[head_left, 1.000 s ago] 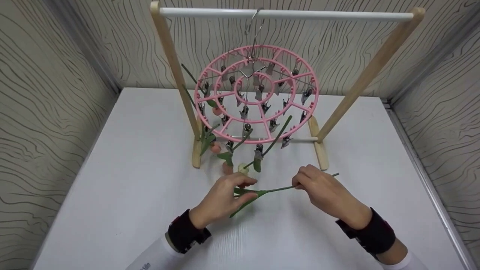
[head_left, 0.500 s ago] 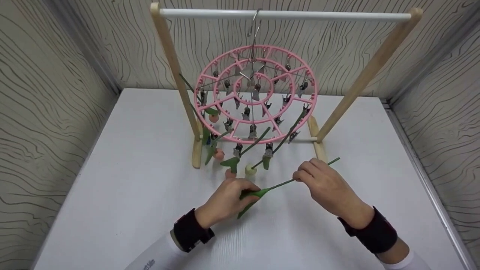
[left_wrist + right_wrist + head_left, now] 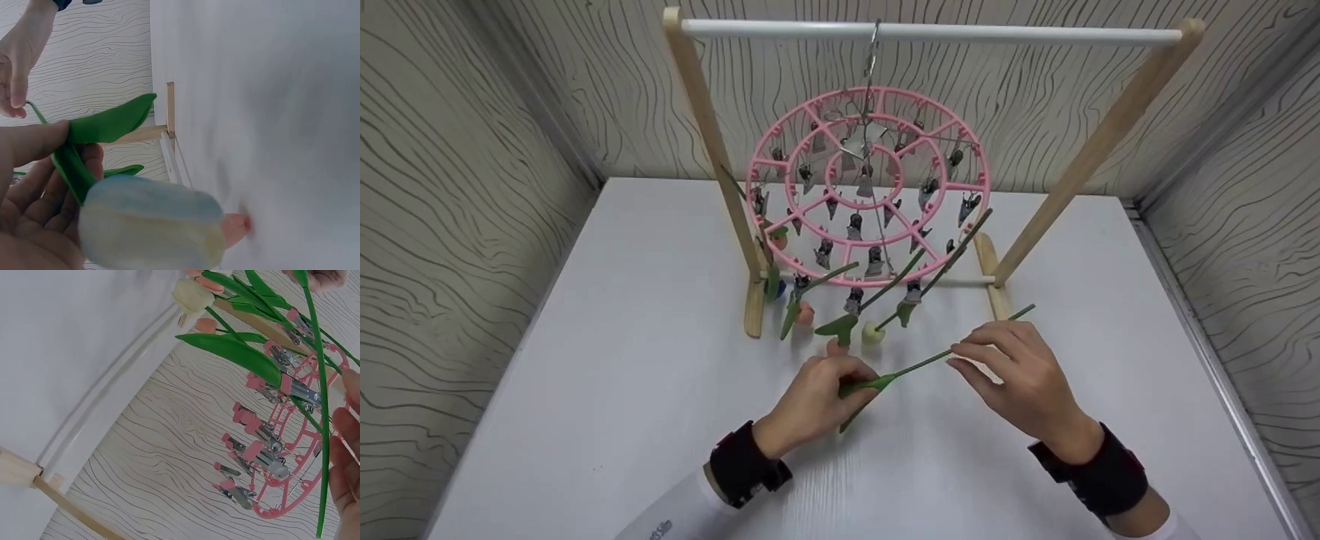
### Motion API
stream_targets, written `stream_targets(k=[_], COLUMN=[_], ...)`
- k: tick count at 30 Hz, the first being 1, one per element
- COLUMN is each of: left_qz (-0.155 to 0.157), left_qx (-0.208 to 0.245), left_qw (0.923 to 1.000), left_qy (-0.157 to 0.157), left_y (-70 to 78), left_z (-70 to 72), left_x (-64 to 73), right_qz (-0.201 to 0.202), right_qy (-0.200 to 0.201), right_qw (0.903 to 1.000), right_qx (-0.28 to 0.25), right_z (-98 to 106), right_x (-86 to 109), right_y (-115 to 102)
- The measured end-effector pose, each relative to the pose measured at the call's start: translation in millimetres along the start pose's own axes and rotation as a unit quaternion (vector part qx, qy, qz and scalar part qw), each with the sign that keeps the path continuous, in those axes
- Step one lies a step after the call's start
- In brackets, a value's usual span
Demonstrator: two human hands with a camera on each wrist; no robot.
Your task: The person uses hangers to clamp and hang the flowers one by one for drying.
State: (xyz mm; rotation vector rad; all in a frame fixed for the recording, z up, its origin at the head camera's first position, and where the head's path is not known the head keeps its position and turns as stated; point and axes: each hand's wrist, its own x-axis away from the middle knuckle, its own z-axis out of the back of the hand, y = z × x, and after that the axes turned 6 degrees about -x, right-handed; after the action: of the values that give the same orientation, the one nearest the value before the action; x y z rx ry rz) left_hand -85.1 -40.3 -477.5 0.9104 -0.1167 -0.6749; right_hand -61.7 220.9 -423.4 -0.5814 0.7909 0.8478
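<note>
In the left wrist view, an artificial tulip [image 3: 149, 222] with a pale blue and cream head sits in front of the left palm. The left hand [image 3: 814, 394] pinches it where the green leaves join the stem. Its thin stem [image 3: 922, 361] slants up to the right, past the fingertips of the right hand [image 3: 1024, 375]. That hand's fingers are spread, the thumb standing apart from the stem. Behind both hands hangs a pink round clip hanger [image 3: 877, 283]. Clipped along its near side are several tulips, among them a pale yellow one [image 3: 873, 333] and a peach one [image 3: 805, 313].
The hanger hooks over a white rod [image 3: 1020, 34] on a wooden stand [image 3: 1054, 176]. The stand's feet rest on a white table [image 3: 607, 360] with patterned walls on three sides. Several metal clips [image 3: 273, 461] with pink tips dangle below the rings.
The right hand has loosened its fingers from the stem. The left hand has moved slightly right and closed on the leaf joint. The hanger has turned, its near tulips swinging right.
</note>
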Motion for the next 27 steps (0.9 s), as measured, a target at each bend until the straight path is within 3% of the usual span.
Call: stream_targets(k=[5, 8, 11, 16, 19, 22, 27], left_qz=[0.002, 0.005, 0.002, -0.021, -0.028, -0.029, -0.026], left_qx=[0.008, 0.013, 0.022, 0.035, 0.036, 0.040, 0.043], left_qw=[0.9998, 0.9996, 0.9994, 0.9984, 0.9980, 0.9980, 0.9982], left_qy=[0.019, 0.024, 0.025, 0.039, 0.043, 0.040, 0.033], left_y=[0.7, 2.2, 4.2, 7.1, 8.0, 8.8, 9.9], left_z=[-2.0, -3.1, -4.2, -7.1, -8.9, -11.0, -14.2], left_x=[0.7, 0.3, -0.2, -1.3, -2.1, -2.9, -3.2], right_qz=[-0.073, -0.160, -0.266, -0.404, -0.437, -0.441, -0.430], right_qy=[0.029, 0.020, 0.013, 0.038, 0.062, 0.088, 0.117], right_qw=[0.9905, 0.9683, 0.9239, 0.8249, 0.7876, 0.7722, 0.7658], right_qx=[-0.113, -0.191, -0.274, -0.394, -0.430, -0.449, -0.464], right_z=[-3.1, -6.5, -13.1, -29.1, -37.7, -43.2, -46.3], right_x=[1.6, 2.2, 4.9, 14.9, 21.3, 25.9, 27.3], right_y=[-9.4, -18.0, -25.1, -26.9, -24.0, -21.1, -20.7])
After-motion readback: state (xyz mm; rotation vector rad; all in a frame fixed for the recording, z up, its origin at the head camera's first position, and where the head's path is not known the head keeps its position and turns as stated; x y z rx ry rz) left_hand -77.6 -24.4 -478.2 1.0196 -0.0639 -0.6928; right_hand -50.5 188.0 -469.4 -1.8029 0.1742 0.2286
